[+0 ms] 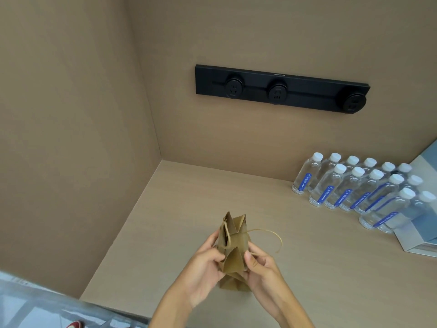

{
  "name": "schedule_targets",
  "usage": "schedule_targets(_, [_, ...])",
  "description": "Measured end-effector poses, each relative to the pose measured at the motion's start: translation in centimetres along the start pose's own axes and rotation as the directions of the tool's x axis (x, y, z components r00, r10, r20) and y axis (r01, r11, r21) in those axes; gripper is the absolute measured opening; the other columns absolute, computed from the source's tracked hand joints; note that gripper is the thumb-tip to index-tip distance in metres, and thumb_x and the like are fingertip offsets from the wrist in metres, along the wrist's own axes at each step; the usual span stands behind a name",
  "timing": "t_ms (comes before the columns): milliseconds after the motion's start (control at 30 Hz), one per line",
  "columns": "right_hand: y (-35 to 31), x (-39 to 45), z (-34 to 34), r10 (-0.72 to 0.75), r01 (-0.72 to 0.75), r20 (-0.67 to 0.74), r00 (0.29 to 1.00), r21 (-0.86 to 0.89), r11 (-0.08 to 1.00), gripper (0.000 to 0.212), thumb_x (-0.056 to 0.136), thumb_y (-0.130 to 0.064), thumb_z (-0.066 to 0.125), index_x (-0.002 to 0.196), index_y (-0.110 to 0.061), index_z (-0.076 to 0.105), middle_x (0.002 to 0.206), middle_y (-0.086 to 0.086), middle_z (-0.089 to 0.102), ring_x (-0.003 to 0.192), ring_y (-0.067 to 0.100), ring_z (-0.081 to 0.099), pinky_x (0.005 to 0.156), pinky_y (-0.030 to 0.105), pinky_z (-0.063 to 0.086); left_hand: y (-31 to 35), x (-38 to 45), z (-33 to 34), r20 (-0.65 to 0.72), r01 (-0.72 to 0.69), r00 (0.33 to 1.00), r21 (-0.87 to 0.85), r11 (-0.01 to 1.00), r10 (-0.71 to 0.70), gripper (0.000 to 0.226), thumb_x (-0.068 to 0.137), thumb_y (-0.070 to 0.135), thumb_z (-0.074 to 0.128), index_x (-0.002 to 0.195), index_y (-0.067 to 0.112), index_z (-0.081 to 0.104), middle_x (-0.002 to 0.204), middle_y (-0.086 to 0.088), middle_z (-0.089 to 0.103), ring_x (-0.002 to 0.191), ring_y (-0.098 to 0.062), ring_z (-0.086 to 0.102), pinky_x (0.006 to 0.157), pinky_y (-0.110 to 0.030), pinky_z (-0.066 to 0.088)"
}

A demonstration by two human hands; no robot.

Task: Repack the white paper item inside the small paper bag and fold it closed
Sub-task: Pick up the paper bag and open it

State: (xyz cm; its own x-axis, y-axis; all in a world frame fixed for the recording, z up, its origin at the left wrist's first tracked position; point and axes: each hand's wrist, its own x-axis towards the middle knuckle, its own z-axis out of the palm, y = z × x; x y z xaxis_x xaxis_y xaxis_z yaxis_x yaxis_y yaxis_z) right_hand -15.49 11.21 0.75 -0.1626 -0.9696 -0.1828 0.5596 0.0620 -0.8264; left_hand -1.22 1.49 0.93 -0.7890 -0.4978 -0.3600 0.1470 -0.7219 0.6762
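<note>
The white paper item does not show anywhere; whether it sits inside the bag (233, 247) cannot be told, since the bag's mouth points away from the camera and its folded flaps cover the opening. The bag's lower end is partly hidden behind the palms and wrists. Both forearms run off the bottom edge. At the right edge a pale blue-and-white box (423, 237) is cut off, and a red object (75, 324) at the bottom left is too cropped to make out.

The bag is small, of stiff brown kraft paper, creased into sharp triangular gussets and pointed at the top. A thin twisted paper cord handle (272, 235) loops out to its right; a second cord lies against the left face. The worktop (179, 209) is smooth pale wood-look laminate, meeting plain tan walls in a corner. A matte black socket rail (281, 87) with three round outlets hangs on the back wall. Clear plastic bottles (354, 185) with white caps and blue labels stand in rows at the right, well apart from the bag.

The left hand (203, 268) cups the bag's left side, fingers curled round it and thumb pressed on the front panel. The right hand (260, 266) holds the right side, thumb on the front fold and fingers wrapped behind. Each grip is closed on the bag, which is held between them just above the worktop, near its front edge, tilted away from the person.
</note>
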Motion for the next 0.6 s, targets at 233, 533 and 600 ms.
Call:
schedule_targets(233, [-0.3, 0.2, 1.9, -0.014, -0.167, -0.450, 0.893, -0.359, 0.918, 0.016, 0.083, 0.010, 0.050, 0.088, 0.001, 0.061, 0.060, 0.010, 0.053, 0.045, 0.016, 0.044, 0.039, 0.021, 0.036, 1.3, 0.9, -0.2, -0.366, 0.151, 0.899, 0.773, 0.617, 0.239, 0.011, 0.068, 0.011, 0.058, 0.058, 0.008, 0.059, 0.063, -0.021, 0.063, 0.062, -0.024, 0.057, 0.063, -0.039, 0.049])
schedule_targets(533, [-3.4, -2.8, 2.8, -0.391, -0.247, -0.357, 0.848, -0.920, 0.303, 0.082, 0.064, 0.005, 0.056, 0.133, -0.034, 0.037, 0.141, -0.009, 0.030, 0.132, 0.018, 0.029, 0.102, 0.040, 0.035, 6.7, 1.5, 0.3, -0.329, 0.322, 0.892, 0.944, 0.078, 0.311, 0.013, 0.060, 0.004, 0.046, 0.050, 0.012, 0.043, 0.060, -0.014, 0.051, 0.060, -0.040, 0.049, 0.053, -0.034, 0.042])
schedule_targets(600, [-4.0, -3.3, 2.8, -0.366, -0.179, -0.221, 0.904, -0.973, 0.144, 0.059, 0.071, -0.017, 0.065, 0.123, -0.037, 0.045, 0.143, -0.015, 0.027, 0.142, 0.017, 0.016, 0.106, 0.039, 0.028, 7.0, 1.8, 1.1, -0.357, 0.367, 0.861, 0.929, 0.043, 0.362, 0.007, 0.070, 0.009, 0.048, 0.064, 0.006, 0.047, 0.075, -0.022, 0.058, 0.086, -0.047, 0.061, 0.061, -0.040, 0.051])
